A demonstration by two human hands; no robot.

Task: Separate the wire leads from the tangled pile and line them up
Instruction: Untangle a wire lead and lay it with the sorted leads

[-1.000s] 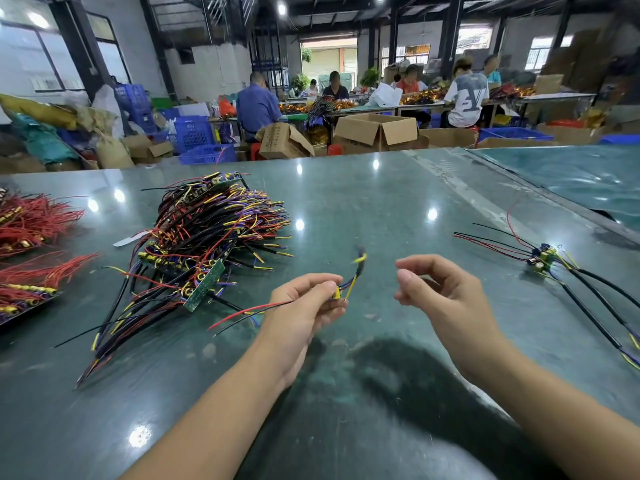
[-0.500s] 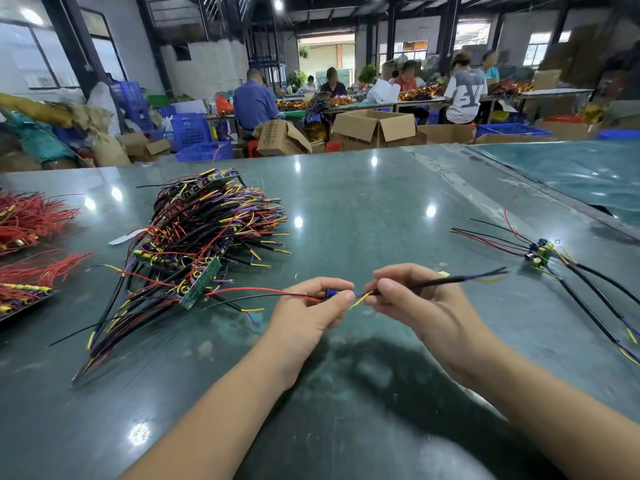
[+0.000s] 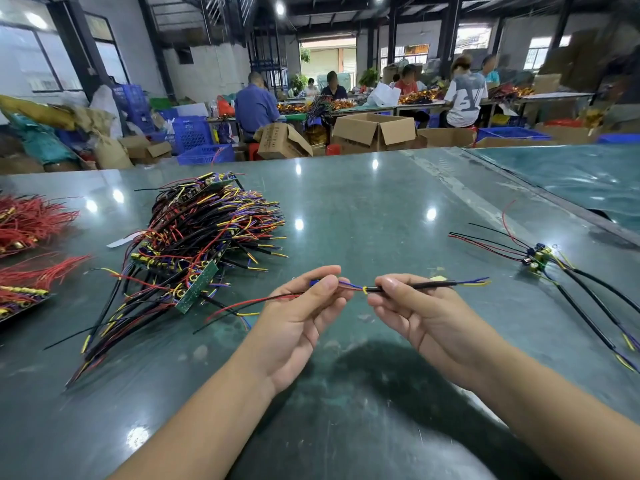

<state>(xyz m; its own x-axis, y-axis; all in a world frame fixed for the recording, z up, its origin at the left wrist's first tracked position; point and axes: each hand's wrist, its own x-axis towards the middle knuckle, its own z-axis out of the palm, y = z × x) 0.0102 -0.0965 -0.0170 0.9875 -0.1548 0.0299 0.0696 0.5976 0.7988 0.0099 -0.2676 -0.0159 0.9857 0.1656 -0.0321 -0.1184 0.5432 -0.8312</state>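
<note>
Two bare hands are held above a glossy dark green table (image 3: 363, 209), stretching one wire lead between them. The left hand (image 3: 298, 317) pinches the lead's small blue connector end between thumb and forefinger, with thin red and black strands trailing left from that grip. The right hand (image 3: 426, 313) pinches the black-sleeved wire lead (image 3: 415, 285) between thumb and fingers; its blue and yellow tips stick out to the right past the hand. Both hands' fingers are curled narrowly around the lead, which hangs clear of the table.

To the left lies the tangled pile of black, red, yellow and purple wire leads with green circuit boards (image 3: 194, 258). To the right, well apart from the pile, a few separated leads with long black cables and a small green board (image 3: 536, 259) lie on the table. At the far left edge sit bunches of red wires (image 3: 31, 220). Beyond the table are open brown cardboard boxes (image 3: 374, 131), blue plastic crates (image 3: 194, 133) and seated people working at distant benches.
</note>
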